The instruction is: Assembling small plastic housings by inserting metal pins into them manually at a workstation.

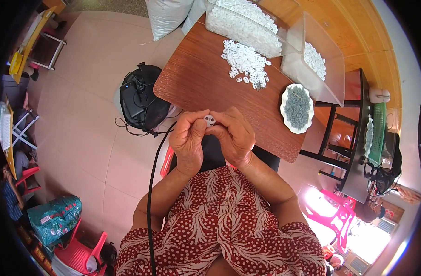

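Between both hands, in front of my chest, is a small white plastic piece with holes (pixel 209 120). My left hand (pixel 189 134) pinches it from one side with thumb and forefinger. My right hand (pixel 236 131) grips its other side the same way. On the brown table (pixel 196 69) beyond lies a loose pile of similar white plastic pieces (pixel 247 62). A few thin grey metal bits (pixel 259 86) lie at the pile's near edge. To the right stands a white scalloped dish (pixel 284 115) filled with thin grey metal pins (pixel 298 108).
Two clear plastic bins (pixel 291 78) of white pieces stand at the table's far right. A black backpack (pixel 144 99) with cables rests on the floor at left. One black cable (pixel 150 193) runs past my left arm. Red plastic chairs (pixel 84 253) and white sacks (pixel 169 18) stand around.
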`<state>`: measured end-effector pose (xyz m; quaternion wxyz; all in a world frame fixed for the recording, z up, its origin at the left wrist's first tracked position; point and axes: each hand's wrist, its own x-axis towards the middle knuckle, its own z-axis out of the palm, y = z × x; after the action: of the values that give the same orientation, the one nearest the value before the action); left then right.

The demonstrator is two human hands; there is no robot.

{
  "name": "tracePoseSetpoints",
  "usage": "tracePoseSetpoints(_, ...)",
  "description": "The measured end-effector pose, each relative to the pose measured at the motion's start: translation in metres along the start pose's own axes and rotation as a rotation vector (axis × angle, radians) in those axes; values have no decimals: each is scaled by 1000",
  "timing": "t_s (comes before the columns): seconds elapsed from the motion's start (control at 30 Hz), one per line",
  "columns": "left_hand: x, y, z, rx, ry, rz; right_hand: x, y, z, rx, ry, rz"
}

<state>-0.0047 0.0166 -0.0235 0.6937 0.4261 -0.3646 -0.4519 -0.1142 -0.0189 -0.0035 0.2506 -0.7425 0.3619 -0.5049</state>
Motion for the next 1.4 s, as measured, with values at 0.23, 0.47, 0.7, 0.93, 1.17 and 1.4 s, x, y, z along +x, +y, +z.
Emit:
tracePoseSetpoints(0.23, -3, 1, 3, 67, 47, 35, -2, 3, 3, -76, 4, -105)
tracePoseSetpoints(0.47, -3, 5, 2, 103, 38, 61, -1, -5, 7, -90, 9, -80)
tracePoseSetpoints(0.7, -5, 9, 6, 146, 47, 114, -1, -5, 6, -113, -17, -118)
tracePoseSetpoints(0.93, -4, -4, 13, 31, 52, 116, 1, -4, -2, -122, -42, -85)
tracePoseSetpoints(1.17, -1, -13, 12, 183, -145, -167, -21, 12, -10, 279, 36, 496)
tracePoseSetpoints(1.4, -7, -11, 10, 50, -169, -367, 1, 41, -99, -354, 91, 154)
